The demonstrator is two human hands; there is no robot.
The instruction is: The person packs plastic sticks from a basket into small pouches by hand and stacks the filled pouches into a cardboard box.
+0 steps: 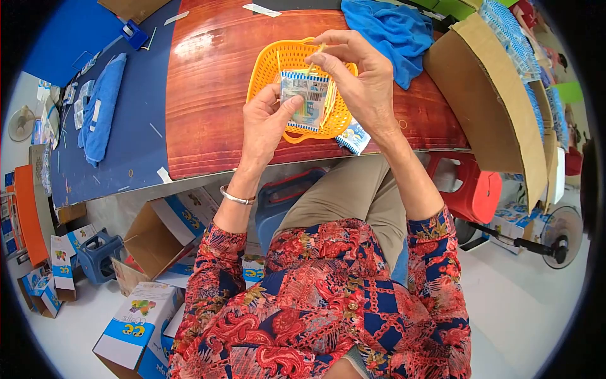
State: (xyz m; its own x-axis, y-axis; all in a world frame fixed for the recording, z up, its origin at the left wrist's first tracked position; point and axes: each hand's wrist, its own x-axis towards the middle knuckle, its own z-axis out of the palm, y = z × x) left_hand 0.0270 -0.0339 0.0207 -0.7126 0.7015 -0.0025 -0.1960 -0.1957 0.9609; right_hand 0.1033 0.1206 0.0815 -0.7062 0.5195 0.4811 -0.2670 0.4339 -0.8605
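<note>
A long table with a glossy, red-brown wood-grain top [214, 88] is carrying the work, and a tall brown cardboard box [486, 104] is standing open at its right side. A crumpled bright-blue cloth [401, 41] is lying between that box and a rounded yellow plastic basket [260, 72] with perforated walls. The basket is holding slim pale-yellow sticks [331, 101], and 1 flat blue-and-white packet [355, 139] is lying just beside it, near the table's front edge.

The 2 hands are working over the basket. The left hand [265, 123] is closing on a small, clear rectangular plastic packet with blue-striped ends [309, 114]: the thumb is pressing on its printed face, while the other fingers are mostly hiding behind it. The packet is facing the person, roughly upright, above the basket. The right hand [369, 79] is pinching a thin yellowish strand [313, 62] between nearly closed thumb and forefinger, just above the packet's top edge; whether the strand is a stick or a band, the view is not making clear.

The packet is probably feeling light and slippery, its film soft and easily creased, with whatever is lying inside giving some stiffness. A flat thumb-and-finger hold on a side edge is likely suiting it, since hard squeezing could be buckling the film. The strand is looking slight enough for a fingertip pinch.
</note>
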